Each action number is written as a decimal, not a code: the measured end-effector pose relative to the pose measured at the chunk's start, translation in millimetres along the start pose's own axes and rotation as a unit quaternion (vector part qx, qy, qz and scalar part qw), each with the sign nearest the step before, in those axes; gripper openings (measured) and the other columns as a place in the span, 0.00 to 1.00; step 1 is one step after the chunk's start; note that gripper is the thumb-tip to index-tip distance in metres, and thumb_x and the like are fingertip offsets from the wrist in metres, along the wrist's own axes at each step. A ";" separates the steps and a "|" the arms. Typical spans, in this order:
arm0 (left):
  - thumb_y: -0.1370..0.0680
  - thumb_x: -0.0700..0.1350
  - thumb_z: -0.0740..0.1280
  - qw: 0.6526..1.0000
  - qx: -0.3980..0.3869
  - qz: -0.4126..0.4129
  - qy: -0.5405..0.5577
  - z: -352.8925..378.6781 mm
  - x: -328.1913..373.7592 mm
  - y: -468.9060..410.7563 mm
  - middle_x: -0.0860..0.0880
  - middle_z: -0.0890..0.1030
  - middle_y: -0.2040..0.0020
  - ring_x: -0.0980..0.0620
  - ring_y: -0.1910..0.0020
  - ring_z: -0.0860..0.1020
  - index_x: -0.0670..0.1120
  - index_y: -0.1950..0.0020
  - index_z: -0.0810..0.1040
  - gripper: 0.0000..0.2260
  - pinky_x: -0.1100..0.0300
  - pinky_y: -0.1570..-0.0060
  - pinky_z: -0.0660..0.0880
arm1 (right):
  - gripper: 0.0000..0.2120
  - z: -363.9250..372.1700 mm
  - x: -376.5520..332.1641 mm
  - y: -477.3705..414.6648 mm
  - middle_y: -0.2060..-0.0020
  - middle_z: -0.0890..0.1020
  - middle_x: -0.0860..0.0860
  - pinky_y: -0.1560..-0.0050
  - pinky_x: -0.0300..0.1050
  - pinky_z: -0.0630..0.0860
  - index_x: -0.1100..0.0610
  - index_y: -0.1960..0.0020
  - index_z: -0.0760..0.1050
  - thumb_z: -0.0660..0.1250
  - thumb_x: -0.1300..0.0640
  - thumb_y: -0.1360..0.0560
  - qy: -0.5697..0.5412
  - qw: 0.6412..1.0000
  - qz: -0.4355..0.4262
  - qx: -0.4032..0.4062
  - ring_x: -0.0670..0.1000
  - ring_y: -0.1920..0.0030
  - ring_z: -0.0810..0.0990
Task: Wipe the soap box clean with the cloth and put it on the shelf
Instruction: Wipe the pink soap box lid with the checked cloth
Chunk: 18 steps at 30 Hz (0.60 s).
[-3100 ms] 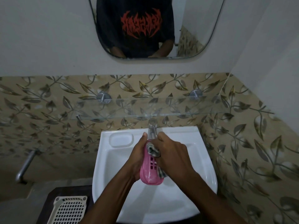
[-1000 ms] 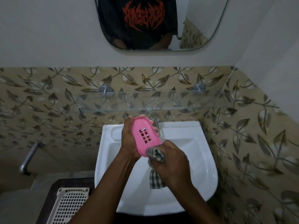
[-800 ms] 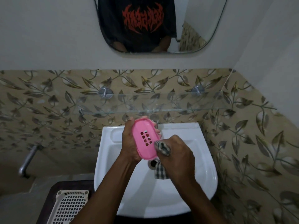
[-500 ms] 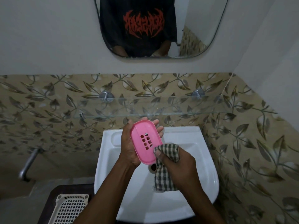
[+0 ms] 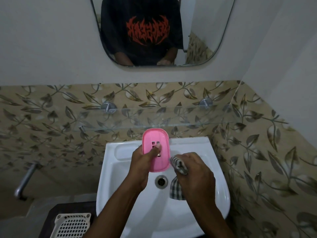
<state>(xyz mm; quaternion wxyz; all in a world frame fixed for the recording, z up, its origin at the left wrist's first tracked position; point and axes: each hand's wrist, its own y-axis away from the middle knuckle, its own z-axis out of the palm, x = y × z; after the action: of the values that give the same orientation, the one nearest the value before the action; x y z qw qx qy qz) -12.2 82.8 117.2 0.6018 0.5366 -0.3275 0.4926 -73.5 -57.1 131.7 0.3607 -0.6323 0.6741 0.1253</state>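
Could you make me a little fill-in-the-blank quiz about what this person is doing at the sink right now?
1. The pink soap box is held in the person's ____ hand.
2. The right hand grips a checked ____.
3. Both hands are above a white ____, whose drain shows between them.
4. On the wall behind the soap box runs a clear ____ shelf, with nothing on it.

Missing words: left; cloth; sink; glass

The soap box (image 5: 156, 149) sits in the left hand (image 5: 140, 162) above the sink (image 5: 212, 189), below the shelf (image 5: 171, 117). The right hand (image 5: 195, 170), just right of it, grips the cloth (image 5: 176, 189).
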 end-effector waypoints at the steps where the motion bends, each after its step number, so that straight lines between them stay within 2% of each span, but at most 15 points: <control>1: 0.26 0.49 0.72 1.000 0.008 0.009 -0.028 1.6 -0.5 1.7 0.49 0.83 0.52 0.46 0.51 0.81 0.50 0.48 0.78 0.09 0.54 0.57 0.80 | 0.10 -0.4 -0.5 -0.9 0.57 0.79 0.42 0.63 0.24 0.65 0.48 0.52 0.80 0.75 0.57 0.31 0.041 0.999 -0.023 -0.022 0.40 0.63 0.77; 4: 0.26 0.49 0.73 0.995 0.012 0.016 -0.097 5.4 -4.9 6.7 0.46 0.82 0.49 0.46 0.51 0.81 0.47 0.43 0.77 0.14 0.58 0.60 0.79 | 0.08 4.8 1.1 -3.9 0.60 0.78 0.43 0.68 0.24 0.59 0.47 0.55 0.80 0.75 0.56 0.31 0.104 0.990 -0.053 -0.074 0.41 0.67 0.74; 5: 0.27 0.48 0.73 0.994 0.009 0.011 -0.113 6.3 -5.8 7.8 0.45 0.82 0.48 0.45 0.51 0.81 0.45 0.40 0.77 0.17 0.57 0.59 0.80 | 0.07 5.9 2.9 -8.5 0.61 0.77 0.44 0.69 0.24 0.60 0.48 0.56 0.79 0.75 0.55 0.31 0.111 0.990 -0.054 -0.070 0.42 0.68 0.74; 7: 0.28 0.49 0.74 0.991 -0.008 -0.007 -0.133 9.7 -10.7 11.6 0.44 0.82 0.47 0.46 0.51 0.81 0.43 0.40 0.78 0.19 0.56 0.59 0.79 | 0.07 3.8 5.2 -23.0 0.61 0.77 0.45 0.70 0.31 0.69 0.49 0.56 0.79 0.75 0.54 0.31 0.112 0.992 -0.045 -0.037 0.43 0.68 0.75; 10: 0.28 0.50 0.74 0.992 -0.012 -0.026 -0.125 16.6 -22.9 20.8 0.44 0.83 0.48 0.45 0.51 0.80 0.43 0.42 0.78 0.18 0.53 0.59 0.81 | 0.04 -0.9 6.0 -42.1 0.59 0.78 0.46 0.66 0.38 0.74 0.50 0.55 0.78 0.73 0.53 0.28 0.127 0.991 -0.025 -0.037 0.45 0.64 0.77; 14: 0.26 0.49 0.72 0.996 0.044 -0.020 -0.081 7.3 -21.0 12.7 0.42 0.83 0.49 0.42 0.51 0.81 0.42 0.44 0.79 0.15 0.51 0.58 0.81 | 0.05 3.3 2.9 -16.7 0.58 0.76 0.44 0.60 0.39 0.77 0.46 0.54 0.77 0.72 0.51 0.29 0.101 0.988 -0.040 -0.106 0.44 0.60 0.78; 16: 0.26 0.49 0.72 0.995 0.050 -0.022 -0.078 3.3 -19.5 9.6 0.42 0.83 0.50 0.43 0.52 0.82 0.42 0.46 0.79 0.14 0.51 0.58 0.81 | 0.06 5.8 2.0 2.7 0.57 0.76 0.43 0.61 0.37 0.78 0.45 0.53 0.78 0.72 0.50 0.29 0.086 0.986 -0.053 -0.133 0.43 0.62 0.78; 18: 0.26 0.49 0.72 0.996 0.033 -0.027 -0.077 4.2 -19.0 10.5 0.42 0.83 0.50 0.43 0.52 0.82 0.43 0.44 0.78 0.14 0.51 0.57 0.81 | 0.07 7.5 0.8 3.5 0.57 0.76 0.42 0.62 0.36 0.77 0.46 0.52 0.78 0.73 0.51 0.29 0.081 0.987 -0.051 -0.127 0.43 0.62 0.78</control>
<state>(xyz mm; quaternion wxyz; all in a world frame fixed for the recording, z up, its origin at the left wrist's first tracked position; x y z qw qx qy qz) -27.3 73.6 103.9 0.5696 0.6011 -0.3421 0.4440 -74.3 -52.4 124.9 0.2279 -0.7146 0.6465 0.1394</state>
